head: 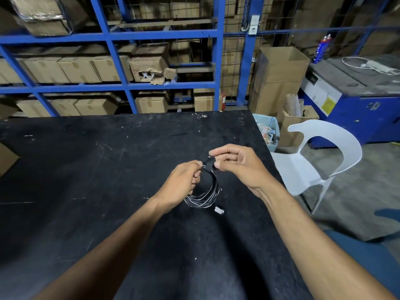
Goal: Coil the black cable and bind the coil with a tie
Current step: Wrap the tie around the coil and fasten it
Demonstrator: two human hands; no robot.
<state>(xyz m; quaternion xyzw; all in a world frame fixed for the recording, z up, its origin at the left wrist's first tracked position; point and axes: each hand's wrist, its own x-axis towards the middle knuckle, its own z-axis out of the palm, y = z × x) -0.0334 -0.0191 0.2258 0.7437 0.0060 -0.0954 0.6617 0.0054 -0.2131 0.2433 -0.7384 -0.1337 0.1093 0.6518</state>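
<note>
The black cable (205, 198) hangs as a round coil of several loops above the black table (97, 169), its strands catching the light. A pale connector end (219, 210) dangles at the coil's lower right. My left hand (184, 182) grips the coil's upper left side, fingers closed around the strands. A black tie strap (209, 164) wraps over the top of the coil. My right hand (236, 163) pinches that strap between thumb and fingers. Both hands are held just above the tabletop.
A white plastic chair (320, 165) stands right of the table. A bin of scraps (267, 131) and cardboard boxes (279, 79) sit past the table's far right corner. Blue racking (121, 61) with cartons fills the back. A blue machine (363, 109) is far right.
</note>
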